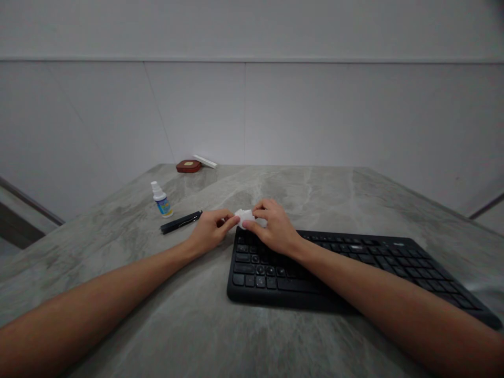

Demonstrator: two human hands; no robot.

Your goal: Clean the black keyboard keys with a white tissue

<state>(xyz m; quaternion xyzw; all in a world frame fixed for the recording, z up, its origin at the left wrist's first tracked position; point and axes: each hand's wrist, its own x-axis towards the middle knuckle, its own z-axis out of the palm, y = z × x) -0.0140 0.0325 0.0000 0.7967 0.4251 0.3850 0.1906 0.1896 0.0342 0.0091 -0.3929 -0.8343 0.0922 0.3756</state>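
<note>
A small crumpled white wad, tissue or cloth by its look (245, 216), is pinched between both hands just above the keyboard's far left corner. My left hand (210, 229) grips its left side with thumb and fingers closed. From the right, my right hand (275, 226) closes on the same wad, its thumb in front. Beneath the right hand and forearm lies a black keyboard (252, 282), partly covered by them. Left of my left hand rests a black pen-like tool with a clip (179, 223).
A small white spray bottle with a blue and yellow label (163, 203) stands at the left. Near the far edge are a reddish-brown case (188, 166) and a white flat bar (205, 161). The grey marble-patterned table (165, 320) meets a pale wall (291, 115).
</note>
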